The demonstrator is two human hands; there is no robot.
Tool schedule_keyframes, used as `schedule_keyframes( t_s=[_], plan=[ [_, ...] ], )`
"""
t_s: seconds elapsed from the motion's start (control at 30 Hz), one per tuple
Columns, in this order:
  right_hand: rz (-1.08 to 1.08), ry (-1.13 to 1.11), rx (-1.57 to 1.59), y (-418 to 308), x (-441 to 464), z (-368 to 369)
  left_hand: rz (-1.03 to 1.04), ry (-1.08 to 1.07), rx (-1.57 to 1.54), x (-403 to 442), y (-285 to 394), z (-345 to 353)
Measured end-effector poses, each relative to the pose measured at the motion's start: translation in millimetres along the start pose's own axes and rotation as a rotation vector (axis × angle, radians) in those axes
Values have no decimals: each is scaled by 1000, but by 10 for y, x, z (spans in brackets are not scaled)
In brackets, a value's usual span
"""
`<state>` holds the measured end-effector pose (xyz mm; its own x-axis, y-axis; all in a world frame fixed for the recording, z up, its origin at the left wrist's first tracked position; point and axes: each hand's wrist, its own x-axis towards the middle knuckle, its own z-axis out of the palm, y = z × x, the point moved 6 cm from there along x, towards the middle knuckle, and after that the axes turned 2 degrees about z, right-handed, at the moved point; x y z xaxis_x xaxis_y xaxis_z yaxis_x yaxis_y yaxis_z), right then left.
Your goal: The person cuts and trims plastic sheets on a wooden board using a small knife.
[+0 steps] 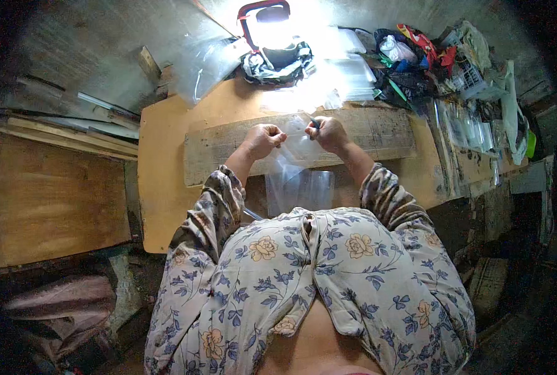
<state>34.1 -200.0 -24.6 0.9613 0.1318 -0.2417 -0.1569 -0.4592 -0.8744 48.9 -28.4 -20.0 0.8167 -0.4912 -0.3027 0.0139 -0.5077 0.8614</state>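
Observation:
A thin clear plastic sheet (298,150) hangs between my hands over a worn wooden board (378,134). My left hand (263,140) pinches the left edge of this sheet between thumb and fingers. In my closed right hand (331,135) is a small tool with a dark handle (316,124); its tip is lost in the glare, so its kind is unclear. The right fingers are close to the sheet's upper right edge. Nearer my body, more clear plastic pieces (316,190) lie on the table, partly under the hanging sheet.
A bright lamp with a red and black frame (243,31) stands at the back above a crumpled dark bag (259,67). Stacked clear plastic (356,78) lies to its right. Bags and a grey basket (469,78) crowd the far right of the table (166,206).

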Motion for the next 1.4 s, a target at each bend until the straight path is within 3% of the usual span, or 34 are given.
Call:
schedule_keyframes(
  t_s=[0.07,0.1,0.17,0.23,0.3,0.43,0.5,0.53,0.57,0.63,0.7,0.73,0.77,0.83,0.87,0.9,0.97,1.03,1.07,1.13,1.4],
  plan=[
    [-55,106,-365,-79,-32,54,-131,1,266,1,-54,-14],
    [-30,88,-370,29,-92,111,-146,-18,245,-20,-78,109],
    [-30,228,-579,56,30,186,-102,70,721,46,-5,-12],
    [19,213,-570,-64,-34,177,-104,88,764,81,39,-5],
    [-50,266,-643,-151,-78,213,-216,138,870,55,26,-55],
    [-162,144,-658,-66,-172,213,-318,153,842,-39,-18,-78],
    [-130,110,-634,-38,-208,113,-280,238,899,-25,-77,-112],
    [-91,25,-667,-5,-210,106,-160,414,958,-57,-37,-130],
    [-48,-63,-698,25,-225,111,-163,410,953,-64,-109,-104],
    [-60,-78,-715,7,-185,70,81,646,1076,-178,104,-115],
    [-46,-145,-803,40,-37,78,51,572,1110,-163,112,-24],
    [-42,-278,-849,-191,-51,72,159,572,1095,-158,161,47],
    [-42,-275,-846,-189,22,75,268,573,1080,-163,207,128],
    [-83,-341,-792,-96,194,138,300,525,1017,-152,272,293],
    [-236,-353,-820,28,323,184,410,425,937,-119,295,423],
    [-238,-353,-820,2,365,178,516,325,854,-122,340,525],
    [-94,-352,-867,38,434,174,459,239,891,-103,323,608],
    [-137,-342,-883,-52,322,127,407,144,917,-90,280,687],
    [35,-315,-727,75,334,63,334,127,956,-74,216,670],
    [62,-202,-674,1,121,-65,232,58,1010,-43,134,620],
    [-66,87,-511,170,-1166,-381,288,103,908,-116,224,560]
  ],
)
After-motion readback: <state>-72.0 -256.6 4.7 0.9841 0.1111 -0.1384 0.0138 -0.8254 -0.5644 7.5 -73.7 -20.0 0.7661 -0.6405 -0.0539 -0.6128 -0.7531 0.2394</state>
